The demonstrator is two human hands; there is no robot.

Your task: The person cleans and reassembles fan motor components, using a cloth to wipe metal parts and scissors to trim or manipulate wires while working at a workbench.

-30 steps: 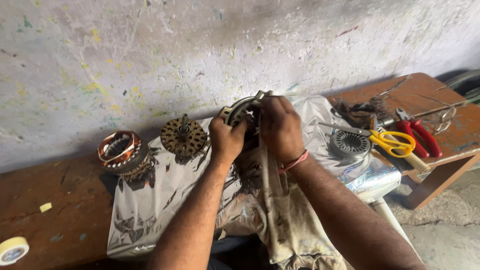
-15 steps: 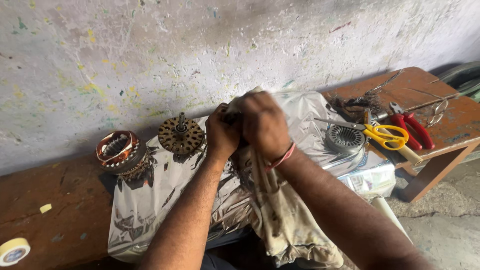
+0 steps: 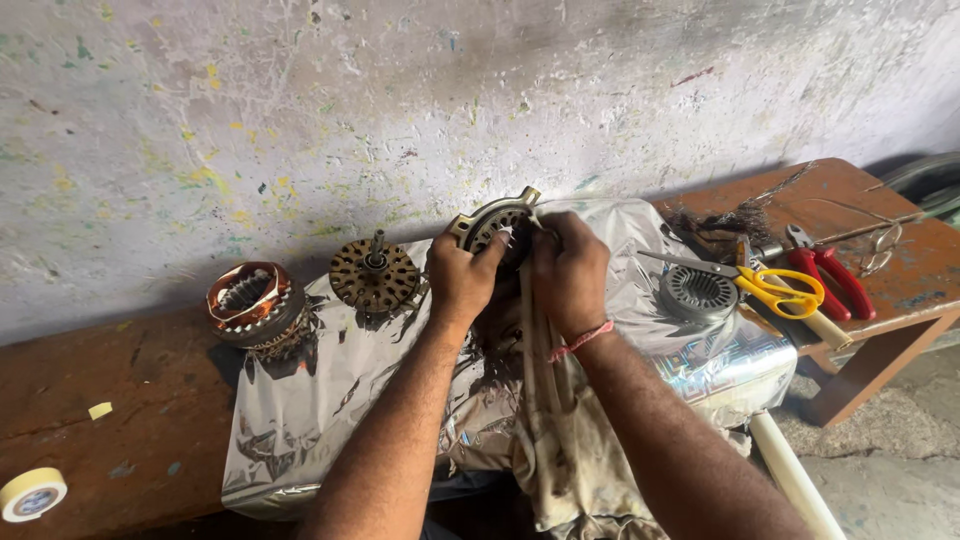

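My left hand (image 3: pixel 462 276) grips the rim of a round metal motor stator (image 3: pixel 487 222) held upright over a silver foil sheet (image 3: pixel 300 420). My right hand (image 3: pixel 568 272), with a red thread at the wrist, is closed against the stator's right side, with pale strips (image 3: pixel 540 370) hanging below it. Most of the stator is hidden behind both hands.
A copper-wound stator (image 3: pixel 248 300) and a round rotor with a shaft (image 3: pixel 375 275) lie to the left on a brown wooden bench (image 3: pixel 110 370). To the right are a grey stator core (image 3: pixel 697 292), yellow scissors (image 3: pixel 775 290) and red pliers (image 3: pixel 835 278). A tape roll (image 3: pixel 30 494) lies far left. A dirty cloth (image 3: pixel 590 470) covers my lap.
Both hands stayed on the stator, turning it so more of its rim shows above my left hand. The view shifted slightly.
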